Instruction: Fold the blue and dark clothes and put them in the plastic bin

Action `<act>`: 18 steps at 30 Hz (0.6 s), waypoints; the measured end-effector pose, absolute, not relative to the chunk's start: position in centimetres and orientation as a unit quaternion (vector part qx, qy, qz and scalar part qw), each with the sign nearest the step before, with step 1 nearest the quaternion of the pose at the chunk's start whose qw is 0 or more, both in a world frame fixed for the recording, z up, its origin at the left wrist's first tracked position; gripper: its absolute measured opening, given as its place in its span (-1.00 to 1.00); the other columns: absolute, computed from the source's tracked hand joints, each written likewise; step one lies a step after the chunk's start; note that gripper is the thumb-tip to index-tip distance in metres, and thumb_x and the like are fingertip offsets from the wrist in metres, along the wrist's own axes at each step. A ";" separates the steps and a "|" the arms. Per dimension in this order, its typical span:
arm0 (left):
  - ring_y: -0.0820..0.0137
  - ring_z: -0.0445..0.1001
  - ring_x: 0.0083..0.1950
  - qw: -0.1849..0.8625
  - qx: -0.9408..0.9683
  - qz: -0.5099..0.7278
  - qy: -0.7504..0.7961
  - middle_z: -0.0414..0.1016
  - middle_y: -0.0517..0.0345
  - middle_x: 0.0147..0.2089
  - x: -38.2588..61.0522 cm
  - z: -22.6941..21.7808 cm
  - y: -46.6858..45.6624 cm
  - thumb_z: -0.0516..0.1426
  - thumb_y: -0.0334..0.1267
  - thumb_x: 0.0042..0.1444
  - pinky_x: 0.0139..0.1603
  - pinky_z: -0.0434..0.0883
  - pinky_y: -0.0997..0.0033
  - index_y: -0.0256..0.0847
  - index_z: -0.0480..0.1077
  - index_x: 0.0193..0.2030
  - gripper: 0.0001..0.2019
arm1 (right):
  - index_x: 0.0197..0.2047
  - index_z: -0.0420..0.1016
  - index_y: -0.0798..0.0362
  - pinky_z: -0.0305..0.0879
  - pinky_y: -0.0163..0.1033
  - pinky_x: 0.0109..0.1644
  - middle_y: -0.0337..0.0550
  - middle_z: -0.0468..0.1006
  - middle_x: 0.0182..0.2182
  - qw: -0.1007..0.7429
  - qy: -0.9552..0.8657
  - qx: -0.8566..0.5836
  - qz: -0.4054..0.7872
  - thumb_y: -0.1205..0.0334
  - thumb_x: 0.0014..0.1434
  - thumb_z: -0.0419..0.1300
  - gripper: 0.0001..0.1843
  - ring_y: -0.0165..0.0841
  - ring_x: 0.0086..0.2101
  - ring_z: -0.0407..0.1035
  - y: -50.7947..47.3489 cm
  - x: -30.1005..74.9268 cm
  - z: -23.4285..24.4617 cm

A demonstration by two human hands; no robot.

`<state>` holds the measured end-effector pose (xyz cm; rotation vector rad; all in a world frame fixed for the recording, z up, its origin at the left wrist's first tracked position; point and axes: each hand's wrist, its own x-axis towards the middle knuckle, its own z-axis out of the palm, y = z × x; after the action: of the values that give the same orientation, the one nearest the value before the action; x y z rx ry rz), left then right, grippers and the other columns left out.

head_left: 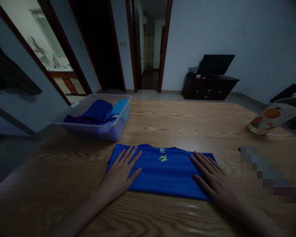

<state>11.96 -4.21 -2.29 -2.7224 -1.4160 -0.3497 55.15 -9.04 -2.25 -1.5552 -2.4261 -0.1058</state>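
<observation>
A folded blue shirt (164,172) with a small yellow logo lies flat on the wooden table (187,121) in front of me. My left hand (122,172) rests flat on the shirt's left edge, fingers stretched out and spread. My right hand (213,179) lies flat on its right edge, fingers also extended. Neither hand holds anything.
A clear plastic bin (118,126) holding blue and purple folded clothes stands at the back left of the table. A printed packet with fruit pictures (271,118) lies at the right edge. A blurred patch sits at the right. Doorways and a dark cabinet (209,87) are beyond.
</observation>
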 end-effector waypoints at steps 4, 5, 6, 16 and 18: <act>0.10 0.01 0.69 0.017 -0.879 -0.126 -0.460 -0.03 0.01 0.70 10.7 -2.3 -4.0 0.03 0.14 0.53 0.65 0.10 -0.14 0.00 -0.07 0.69 -0.27 | 0.68 -0.13 -0.19 0.04 0.33 0.58 -0.07 0.09 0.60 0.129 -0.817 -0.562 -0.010 -0.13 0.54 0.02 -0.22 -0.01 0.54 0.01 -9.4 56.5 -2.7; 0.09 0.03 0.68 0.017 -0.878 -0.128 -0.461 -0.01 0.00 0.69 10.6 -2.3 -3.9 0.04 0.15 0.52 0.64 0.11 -0.15 0.00 -0.07 0.69 -0.26 | 0.68 -0.11 -0.18 0.01 0.35 0.59 -0.06 0.09 0.60 0.129 -0.813 -0.568 -0.005 -0.13 0.54 0.02 -0.22 -0.01 0.54 0.01 -9.4 56.7 -2.8; 0.08 0.05 0.68 0.017 -0.877 -0.128 -0.463 0.00 -0.01 0.69 10.5 -2.3 -3.9 0.04 0.17 0.51 0.64 0.12 -0.16 0.00 -0.06 0.69 -0.25 | 0.68 -0.10 -0.16 -0.01 0.36 0.59 -0.05 0.10 0.59 0.130 -0.810 -0.573 -0.001 -0.15 0.54 0.02 -0.21 0.00 0.54 0.02 -9.4 57.0 -2.9; 0.16 -0.04 0.70 -0.040 -0.916 -0.123 -0.379 0.04 0.07 0.68 19.0 0.5 -6.8 -0.08 0.11 0.57 0.69 0.00 -0.09 -0.11 0.10 0.64 -0.36 | 0.66 -0.03 -0.24 0.11 0.44 0.54 -0.16 0.12 0.58 0.132 -0.831 -0.540 -0.023 -0.08 0.48 0.12 -0.20 0.08 0.51 0.09 -14.1 57.1 -0.8; 0.14 -0.04 0.70 -0.070 -0.915 -0.124 -0.379 0.05 0.01 0.67 20.7 -0.1 -7.0 -0.13 0.17 0.57 0.69 0.01 -0.12 -0.16 0.09 0.65 -0.32 | 0.66 -0.02 -0.28 0.30 0.36 0.47 -0.19 0.13 0.57 0.111 -0.842 -0.528 0.006 0.00 0.48 0.12 -0.21 0.07 0.48 0.18 -15.8 58.2 -0.2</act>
<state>20.73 -7.02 -0.09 -3.0089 -1.2462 -0.4064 58.17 -15.81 -0.17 -1.5514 -2.4720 0.0178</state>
